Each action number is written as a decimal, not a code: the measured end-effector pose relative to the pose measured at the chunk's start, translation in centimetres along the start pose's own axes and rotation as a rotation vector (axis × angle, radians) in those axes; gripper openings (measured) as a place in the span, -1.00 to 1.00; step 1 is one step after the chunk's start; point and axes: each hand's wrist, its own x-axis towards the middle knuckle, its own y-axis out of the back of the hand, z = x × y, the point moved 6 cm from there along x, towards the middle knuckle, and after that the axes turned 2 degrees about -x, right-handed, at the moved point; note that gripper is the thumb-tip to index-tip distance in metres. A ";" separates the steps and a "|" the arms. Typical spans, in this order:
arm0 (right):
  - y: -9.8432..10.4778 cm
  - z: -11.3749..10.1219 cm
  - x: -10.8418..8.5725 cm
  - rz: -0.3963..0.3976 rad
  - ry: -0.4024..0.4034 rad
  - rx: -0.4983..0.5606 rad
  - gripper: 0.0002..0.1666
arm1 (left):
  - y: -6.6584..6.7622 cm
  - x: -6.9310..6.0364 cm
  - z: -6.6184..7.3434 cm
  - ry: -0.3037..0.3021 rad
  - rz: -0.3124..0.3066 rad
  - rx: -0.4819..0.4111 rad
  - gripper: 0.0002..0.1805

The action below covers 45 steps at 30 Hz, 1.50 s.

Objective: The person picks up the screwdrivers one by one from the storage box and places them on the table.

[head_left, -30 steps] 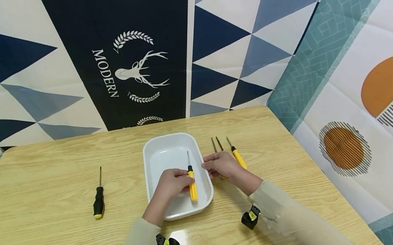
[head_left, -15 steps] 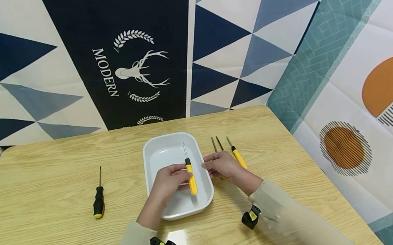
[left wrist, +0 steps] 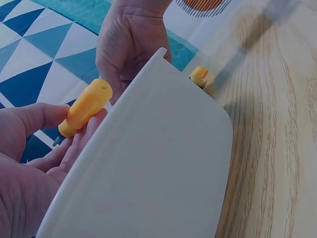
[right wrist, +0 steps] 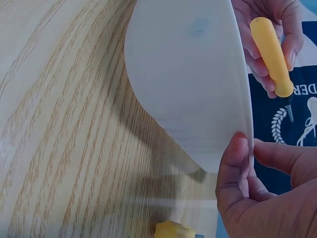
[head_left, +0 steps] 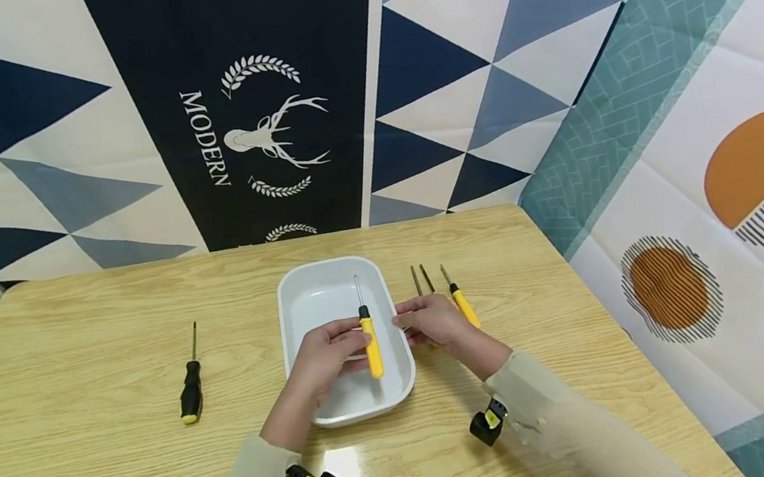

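My left hand (head_left: pixel 325 356) grips a screwdriver (head_left: pixel 372 350) by its yellow handle, just above the white tray (head_left: pixel 313 297). The tip of its metal shaft points away from me. In the left wrist view, thumb and fingers lie on either side of the yellow handle (left wrist: pixel 86 109). With thumb and fingers, my right hand (head_left: pixel 437 320) pinches the tray's right rim; the right wrist view shows this hand (right wrist: pixel 267 188) on both sides of the wall (right wrist: pixel 198 99).
Right of the tray lie a yellow-handled screwdriver (head_left: pixel 465 310) and two more metal shafts (head_left: pixel 422 280), their handles mostly hidden by my right hand. A black screwdriver (head_left: pixel 191 392) with a yellow end lies on the wooden table (head_left: pixel 93 377) to the left. Patterned cloth hangs behind.
My left hand has shifted slightly, and the screwdriver in it has moved up in the head view, away from me. My right hand stays on the tray's rim.
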 end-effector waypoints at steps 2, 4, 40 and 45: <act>0.0 0.0 0.0 0.003 -0.002 -0.001 -0.66 | 0.1 0.0 0.0 0.001 0.003 -0.004 -0.60; 0.0 -0.1 0.0 0.004 -0.004 -0.002 -0.66 | 0.2 -0.1 0.1 -0.001 0.002 0.000 -0.61; 0.1 0.0 -0.1 -0.007 0.008 0.019 -0.69 | 3.0 -1.2 1.1 -0.032 -0.002 -0.014 -0.56; 0.0 -0.1 -0.1 -0.016 0.012 0.018 -0.68 | 3.7 -1.4 1.4 -0.040 0.000 0.002 -0.54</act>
